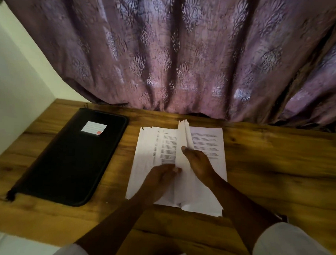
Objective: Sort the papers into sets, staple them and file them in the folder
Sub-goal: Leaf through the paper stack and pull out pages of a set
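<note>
White printed papers (208, 144) lie stacked at frame centre on the brown wooden table (277, 170). Right grip (198, 163) holds several sheets raised on edge, thumb against them. Left grip (161, 177) pinches their lower part. Black zipped rectangular folder (71, 157) lies closed at centre left, apart from the stack.

Right of the paper stack (206, 148), bare table (277, 170) runs wide and open. Left of it, a narrow strip of wood lies before the flat black folder (69, 157). Behind it, the curtain (185, 60) hangs down to the tabletop. On it, lifted sheets stand between the left hand (161, 177) and right hand (198, 163); both forearms cross its near edge.
</note>
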